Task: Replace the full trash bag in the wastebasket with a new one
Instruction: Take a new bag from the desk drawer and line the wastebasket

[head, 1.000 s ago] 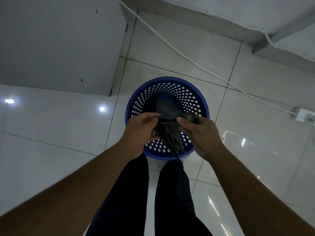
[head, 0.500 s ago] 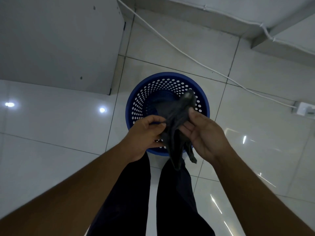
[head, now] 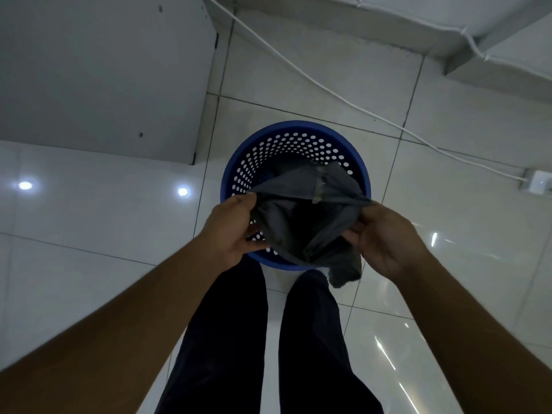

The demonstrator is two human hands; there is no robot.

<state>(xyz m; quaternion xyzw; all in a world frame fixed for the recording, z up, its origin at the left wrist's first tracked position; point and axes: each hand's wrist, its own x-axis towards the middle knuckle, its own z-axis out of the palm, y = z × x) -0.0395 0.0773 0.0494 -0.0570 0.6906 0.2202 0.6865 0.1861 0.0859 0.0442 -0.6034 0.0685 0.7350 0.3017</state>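
A round blue wastebasket [head: 286, 135] with a perforated wall stands on the tiled floor straight ahead of my legs. Above its near half I hold a dark grey trash bag [head: 301, 186] with its mouth pulled open, dark inside. My left hand [head: 231, 227] pinches the bag's left edge and my right hand [head: 385, 237] pinches its right edge. A loose corner of the bag hangs down below my right hand, outside the basket's near rim. The basket's bottom is mostly hidden by the bag.
A grey cabinet panel [head: 98, 73] stands at the left, close to the basket. A white cable [head: 343, 98] runs across the floor behind the basket to a white socket block [head: 539, 182] at the right. A wall ledge [head: 388, 22] runs along the back.
My hands have moved apart, and the bag, bunched and narrow between them before, is now spread open over the basket.
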